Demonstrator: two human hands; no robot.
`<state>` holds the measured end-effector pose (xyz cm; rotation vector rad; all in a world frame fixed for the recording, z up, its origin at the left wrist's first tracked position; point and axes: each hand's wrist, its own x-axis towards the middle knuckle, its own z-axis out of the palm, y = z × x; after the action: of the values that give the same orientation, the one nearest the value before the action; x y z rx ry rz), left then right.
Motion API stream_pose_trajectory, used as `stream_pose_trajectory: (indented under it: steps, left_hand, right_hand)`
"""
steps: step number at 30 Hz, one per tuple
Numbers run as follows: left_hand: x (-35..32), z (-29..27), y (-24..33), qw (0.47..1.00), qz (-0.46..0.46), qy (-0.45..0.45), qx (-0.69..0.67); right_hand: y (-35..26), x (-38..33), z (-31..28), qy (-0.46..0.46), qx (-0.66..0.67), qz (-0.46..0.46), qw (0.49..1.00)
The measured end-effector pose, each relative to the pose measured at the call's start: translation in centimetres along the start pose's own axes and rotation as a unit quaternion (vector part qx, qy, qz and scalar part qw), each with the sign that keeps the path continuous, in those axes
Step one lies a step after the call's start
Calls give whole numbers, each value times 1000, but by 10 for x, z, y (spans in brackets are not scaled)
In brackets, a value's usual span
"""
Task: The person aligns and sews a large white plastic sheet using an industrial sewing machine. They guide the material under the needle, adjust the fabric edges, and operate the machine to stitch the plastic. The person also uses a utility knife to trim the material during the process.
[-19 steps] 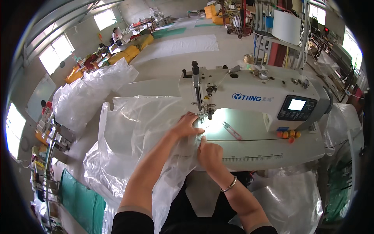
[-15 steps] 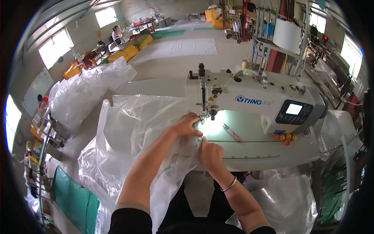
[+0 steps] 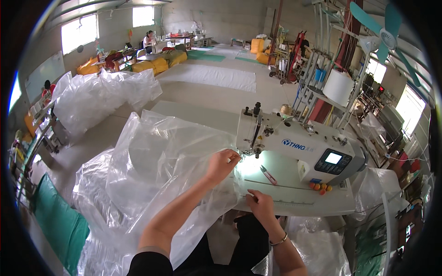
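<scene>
A large sheet of clear plastic film (image 3: 152, 152) lies over the left part of the sewing machine's table and drapes down its front. Beside the needle area of the white sewing machine (image 3: 276, 133), my left hand (image 3: 223, 164) is raised above the film. Its fingertips are pinched together; whatever is between them is too small to make out. Close to the table's front edge, my right hand (image 3: 261, 204) is loosely curled, index finger and thumb slightly apart, with nothing visible between them. Small thread snips (image 3: 268, 175) with a reddish handle lie on the lit table, right of the needle.
Several small orange and red balls (image 3: 321, 187) sit below the machine's control panel (image 3: 332, 159). A white thread cone (image 3: 338, 87) stands on a rack behind. More bunched plastic film (image 3: 106, 99) is at the left, and a green sheet (image 3: 60, 225) at the lower left. Another person (image 3: 148, 42) sits far back.
My left hand has lifted off the film by the needle. My right hand has drawn back towards the table's front edge, away from the left. The view has tilted up and turned.
</scene>
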<state>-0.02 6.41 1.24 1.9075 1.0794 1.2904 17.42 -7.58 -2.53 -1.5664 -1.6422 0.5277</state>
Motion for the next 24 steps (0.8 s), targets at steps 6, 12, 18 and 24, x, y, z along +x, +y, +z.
stream_pose_trajectory:
  steps: [6,12,18,24]
  left_hand:
    - [-3,43,-8,984,-143,100,-45]
    - [3,73,-12,966,-181,184,-1]
    - [16,80,-47,962,-185,168,-113]
    - [0,72,-46,967,-173,123,-144]
  right_hand:
    - [6,-17,-7,-7,25,20,999]
    - [8,-22,-12,-11,10,14,1000]
    - [2,-17,-13,-32,42,56,997]
    - [1,-8,-20,-23,72,84,994]
